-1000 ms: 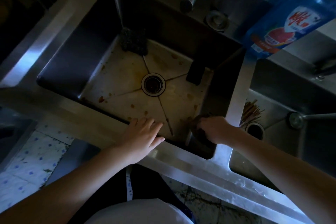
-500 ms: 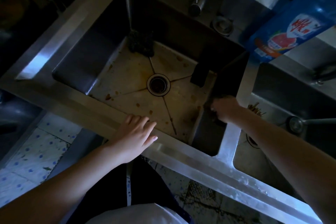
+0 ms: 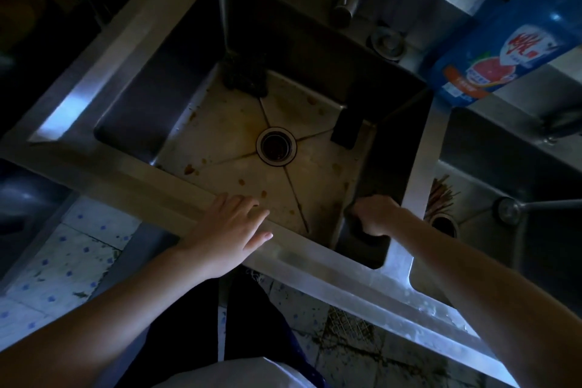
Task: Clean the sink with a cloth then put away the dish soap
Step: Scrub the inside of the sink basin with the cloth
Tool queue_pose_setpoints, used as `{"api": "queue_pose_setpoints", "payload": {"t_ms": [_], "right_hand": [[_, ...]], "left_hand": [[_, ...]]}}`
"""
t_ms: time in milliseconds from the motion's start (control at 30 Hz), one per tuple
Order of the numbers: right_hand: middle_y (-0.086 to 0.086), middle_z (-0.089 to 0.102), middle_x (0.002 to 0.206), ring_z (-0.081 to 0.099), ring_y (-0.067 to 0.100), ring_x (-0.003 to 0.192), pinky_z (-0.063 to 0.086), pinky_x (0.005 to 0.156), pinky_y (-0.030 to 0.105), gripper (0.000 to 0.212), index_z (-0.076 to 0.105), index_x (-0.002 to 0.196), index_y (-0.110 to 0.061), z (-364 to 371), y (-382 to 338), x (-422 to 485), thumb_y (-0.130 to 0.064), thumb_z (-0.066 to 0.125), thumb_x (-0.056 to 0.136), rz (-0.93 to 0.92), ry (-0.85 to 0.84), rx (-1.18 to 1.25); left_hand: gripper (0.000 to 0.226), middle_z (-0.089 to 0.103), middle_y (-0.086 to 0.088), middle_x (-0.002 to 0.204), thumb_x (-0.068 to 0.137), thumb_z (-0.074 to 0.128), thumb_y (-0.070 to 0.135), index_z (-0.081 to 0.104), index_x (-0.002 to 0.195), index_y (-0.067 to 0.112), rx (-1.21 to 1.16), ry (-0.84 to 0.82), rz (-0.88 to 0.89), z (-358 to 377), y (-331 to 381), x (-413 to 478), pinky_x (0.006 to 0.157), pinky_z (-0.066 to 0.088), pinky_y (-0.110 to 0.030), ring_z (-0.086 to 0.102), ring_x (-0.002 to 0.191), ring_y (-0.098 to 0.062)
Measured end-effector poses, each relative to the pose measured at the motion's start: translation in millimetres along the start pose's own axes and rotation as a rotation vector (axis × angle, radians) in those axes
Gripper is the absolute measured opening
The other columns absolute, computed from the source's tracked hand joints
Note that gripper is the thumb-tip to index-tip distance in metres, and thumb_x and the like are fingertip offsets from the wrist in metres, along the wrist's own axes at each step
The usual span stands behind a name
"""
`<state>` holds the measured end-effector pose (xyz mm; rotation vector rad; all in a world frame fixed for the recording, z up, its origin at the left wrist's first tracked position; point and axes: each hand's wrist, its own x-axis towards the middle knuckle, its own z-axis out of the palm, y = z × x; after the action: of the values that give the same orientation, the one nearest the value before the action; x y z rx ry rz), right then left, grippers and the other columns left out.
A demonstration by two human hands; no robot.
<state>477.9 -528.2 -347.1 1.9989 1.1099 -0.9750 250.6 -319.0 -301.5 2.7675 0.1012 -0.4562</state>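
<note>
Cleaning in progress, not finished. Your right hand (image 3: 379,217) is closed around a dark cloth (image 3: 357,224), pressed low against the right wall of the sink (image 3: 176,79). Your left hand (image 3: 231,231) lies flat and open on the front rim, holding nothing. Brown spots remain across the sink floor around the drain (image 3: 276,145). The dish soap (image 3: 504,50) stands on the rear ledge at upper right: not yet put away. Steel surfaces, dim room, tiled floor (image 3: 63,258) below.

Head view, steeply down over sink (image 3: 176,164)
</note>
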Motion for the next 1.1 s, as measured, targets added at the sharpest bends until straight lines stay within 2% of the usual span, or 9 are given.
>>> {"api": "queue_pose_setpoints", "payload": {"t_ms": [133, 267, 400, 533, 633, 733, 833, 1000, 1100], "right_hand": [[0.010, 0.062, 0.120, 0.061, 0.027, 0.108, 0.052, 0.089, 0.035, 0.029, 0.058, 0.122, -0.012, 18.7, -26.1, -2.9, -0.009, 0.043, 0.097, -0.074, -0.104, 0.062], [0.011, 0.057, 0.127, 0.057, 0.028, 0.113, 0.045, 0.085, 0.030, 0.035, 0.050, 0.129, -0.012, 25.1, -29.7, 0.1, -0.003, 0.041, 0.096, -0.065, -0.115, 0.147], [0.007, 0.057, 0.128, 0.057, 0.025, 0.113, 0.047, 0.090, 0.030, 0.031, 0.051, 0.126, -0.020, 23.9, -16.2, 12.3, -0.014, 0.042, 0.097, -0.042, -0.083, 0.177], [0.006, 0.060, 0.124, 0.058, 0.026, 0.113, 0.046, 0.095, 0.038, 0.029, 0.056, 0.120, -0.020, 11.5, 3.9, 28.8, -0.034, 0.042, 0.098, 0.008, -0.002, 0.047], [0.005, 0.059, 0.127, 0.056, 0.027, 0.116, 0.045, 0.098, 0.039, 0.028, 0.054, 0.123, -0.020, -2.9, 21.5, 39.0, -0.026, 0.046, 0.096, 0.094, 0.071, -0.064], [0.004, 0.053, 0.132, 0.052, 0.029, 0.122, 0.045, 0.099, 0.042, 0.031, 0.054, 0.125, -0.021, -16.0, 36.9, 41.6, -0.022, 0.045, 0.096, 0.154, 0.121, -0.094], [0.005, 0.052, 0.133, 0.052, 0.030, 0.122, 0.046, 0.099, 0.042, 0.034, 0.053, 0.126, -0.019, -20.4, 42.5, 41.4, -0.017, 0.049, 0.093, 0.147, 0.101, -0.081], [0.008, 0.051, 0.136, 0.052, 0.030, 0.123, 0.045, 0.101, 0.042, 0.037, 0.050, 0.130, -0.017, -14.6, 25.3, 35.9, -0.023, 0.051, 0.093, 0.129, 0.023, -0.009], [0.009, 0.057, 0.129, 0.056, 0.029, 0.117, 0.046, 0.099, 0.038, 0.032, 0.053, 0.125, -0.015, -0.1, 5.8, 27.1, -0.024, 0.052, 0.094, 0.092, -0.023, 0.057]], "left_hand": [[0.053, 0.047, 0.000, 0.124, 0.094, 0.022, 0.053, 0.044, 0.129, 0.021, -0.004, -0.049, -0.014, -0.3, -9.5, 1.8, 0.097, 0.032, -0.036, 0.045, 0.114, -0.021], [0.052, 0.042, 0.000, 0.132, 0.095, 0.021, 0.053, 0.041, 0.132, 0.021, 0.012, -0.058, -0.031, -4.9, -21.7, 1.6, 0.100, 0.028, -0.035, 0.039, 0.121, -0.020], [0.052, 0.043, 0.001, 0.129, 0.095, 0.021, 0.052, 0.041, 0.132, 0.022, 0.021, -0.074, -0.058, -9.0, -32.1, 2.3, 0.100, 0.030, -0.033, 0.041, 0.118, -0.019], [0.050, 0.042, 0.001, 0.132, 0.096, 0.022, 0.051, 0.037, 0.136, 0.024, 0.052, -0.074, -0.087, -13.3, -40.9, 2.7, 0.101, 0.029, -0.033, 0.040, 0.121, -0.019], [0.048, 0.042, 0.001, 0.135, 0.097, 0.026, 0.049, 0.040, 0.136, 0.024, 0.044, -0.055, -0.100, -17.2, -48.3, 3.6, 0.101, 0.028, -0.034, 0.040, 0.123, -0.021], [0.042, 0.052, -0.004, 0.126, 0.095, 0.040, 0.043, 0.053, 0.126, 0.018, 0.033, -0.025, -0.096, -23.7, -54.7, 3.0, 0.095, 0.035, -0.037, 0.050, 0.115, -0.026], [0.033, 0.061, -0.008, 0.110, 0.090, 0.056, 0.036, 0.063, 0.112, 0.013, 0.045, 0.025, -0.096, -26.4, -58.8, 2.6, 0.081, 0.044, -0.039, 0.059, 0.097, -0.031], [0.032, 0.063, -0.007, 0.101, 0.088, 0.056, 0.036, 0.064, 0.108, 0.013, 0.052, 0.054, -0.083, -27.6, -60.5, 4.2, 0.075, 0.047, -0.040, 0.061, 0.089, -0.028], [0.034, 0.062, -0.006, 0.102, 0.089, 0.050, 0.039, 0.064, 0.107, 0.014, 0.059, 0.047, -0.073, -28.2, -62.5, 5.2, 0.077, 0.047, -0.041, 0.060, 0.089, -0.027]]}}
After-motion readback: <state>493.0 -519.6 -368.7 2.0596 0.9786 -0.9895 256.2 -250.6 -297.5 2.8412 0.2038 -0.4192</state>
